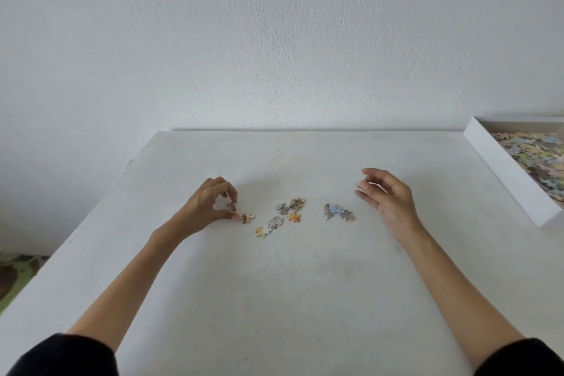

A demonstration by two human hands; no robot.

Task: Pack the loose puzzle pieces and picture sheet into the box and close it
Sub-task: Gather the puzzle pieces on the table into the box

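Pinching 1 puzzle piece (231,207) at the tabletop (274,284) with left hand (210,204); right hand (387,195) hovers, fingers relaxed, near loose pieces (338,212).

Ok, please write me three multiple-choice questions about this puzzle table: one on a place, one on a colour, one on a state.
1. Where on the table does the box stand? A) right edge B) left edge C) centre
2. What colour are the box walls? A) red B) white C) black
3. What does the left hand do? A) lies flat B) grips the box C) pinches a puzzle piece
Answers: 1A, it sits at the right edge; 2B, its wall is white; 3C, thumb and fingers close on a piece.
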